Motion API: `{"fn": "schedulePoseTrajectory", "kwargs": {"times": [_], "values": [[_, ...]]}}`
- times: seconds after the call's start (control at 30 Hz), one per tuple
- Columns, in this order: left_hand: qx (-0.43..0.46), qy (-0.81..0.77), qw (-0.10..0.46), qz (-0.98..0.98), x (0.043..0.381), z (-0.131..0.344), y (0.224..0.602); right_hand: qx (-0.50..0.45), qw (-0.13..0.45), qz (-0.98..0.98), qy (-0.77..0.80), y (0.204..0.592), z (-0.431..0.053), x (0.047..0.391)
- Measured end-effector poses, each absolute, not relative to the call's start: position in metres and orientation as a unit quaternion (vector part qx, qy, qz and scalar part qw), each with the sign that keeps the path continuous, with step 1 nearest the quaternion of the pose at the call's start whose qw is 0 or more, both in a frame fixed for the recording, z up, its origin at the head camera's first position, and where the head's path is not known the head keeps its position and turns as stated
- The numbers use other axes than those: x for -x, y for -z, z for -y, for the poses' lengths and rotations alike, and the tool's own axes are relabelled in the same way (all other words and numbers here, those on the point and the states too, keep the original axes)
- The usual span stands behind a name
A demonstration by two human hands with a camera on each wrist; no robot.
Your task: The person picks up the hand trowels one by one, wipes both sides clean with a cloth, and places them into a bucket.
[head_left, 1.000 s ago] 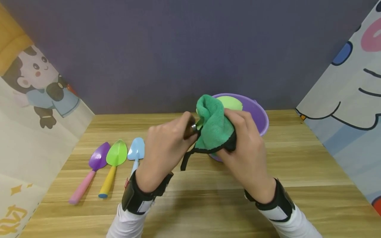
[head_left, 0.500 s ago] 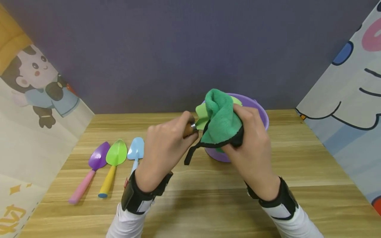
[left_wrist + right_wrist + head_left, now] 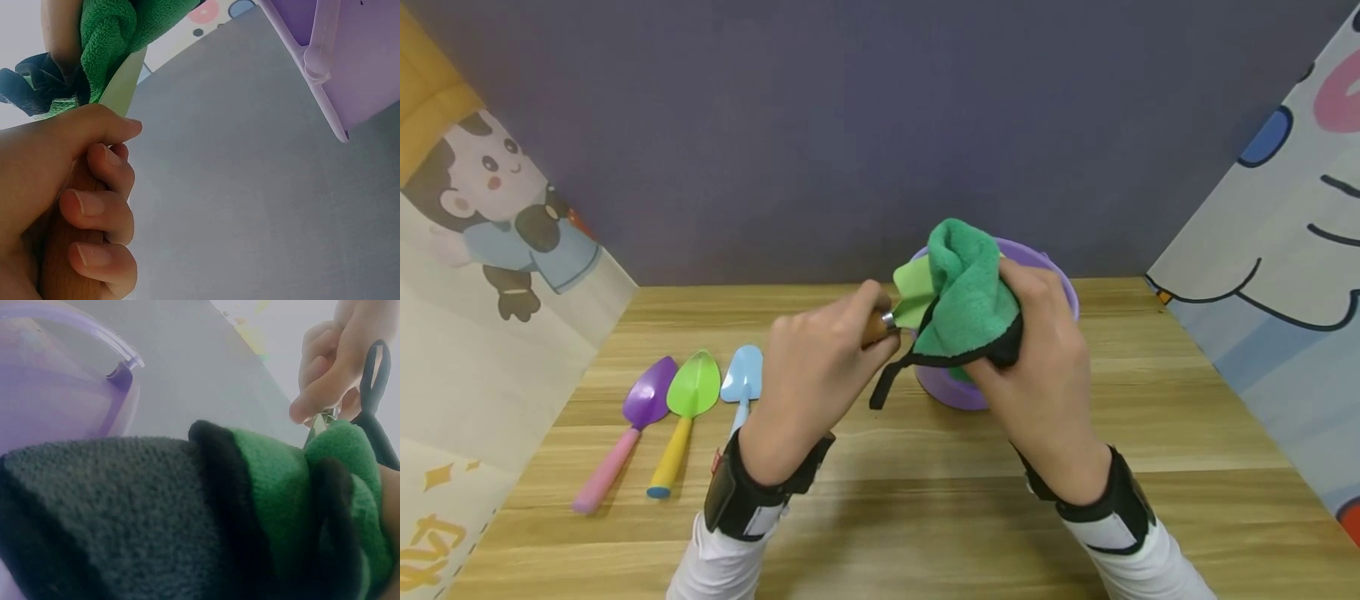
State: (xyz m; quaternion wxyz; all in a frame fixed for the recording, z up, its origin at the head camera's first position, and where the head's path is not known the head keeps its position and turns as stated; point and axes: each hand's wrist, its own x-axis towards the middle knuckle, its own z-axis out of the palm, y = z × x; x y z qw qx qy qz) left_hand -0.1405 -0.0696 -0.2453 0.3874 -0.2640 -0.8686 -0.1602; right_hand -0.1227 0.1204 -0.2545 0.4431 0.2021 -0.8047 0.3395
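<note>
My left hand [image 3: 823,358] grips the wooden handle of a trowel [image 3: 69,262]; its fingers curl fully round the wood in the left wrist view. The trowel's pale green blade [image 3: 913,290] points right and partly disappears behind a green cloth [image 3: 970,300] with black edging and a hanging loop. My right hand [image 3: 1043,367] holds the bunched cloth against the blade. In the right wrist view the cloth's dark grey side [image 3: 125,506] fills the foreground. A purple bucket [image 3: 950,392] stands behind and below the cloth, much of it covered by cloth and hand.
To the left on the wooden table [image 3: 925,517] lie a purple trowel [image 3: 650,393] with a pink handle, a green trowel [image 3: 695,385] with a yellow handle, and a light blue trowel [image 3: 742,375], partly covered by my left arm. A dark wall [image 3: 850,142] rises behind.
My right hand and the cloth have shifted right and slightly upward along the blade, so more pale green shows beside the handle. My left hand has stayed nearly still.
</note>
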Motion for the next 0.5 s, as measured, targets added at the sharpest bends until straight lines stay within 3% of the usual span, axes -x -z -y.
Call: {"fn": "schedulePoseTrajectory", "kwargs": {"times": [0.5], "values": [[0.265, 0.159, 0.383, 0.87, 0.139, 0.0698, 0.243, -0.2, 0.447, 0.802, -0.343, 0.2534, -0.1211, 0.1228]]}}
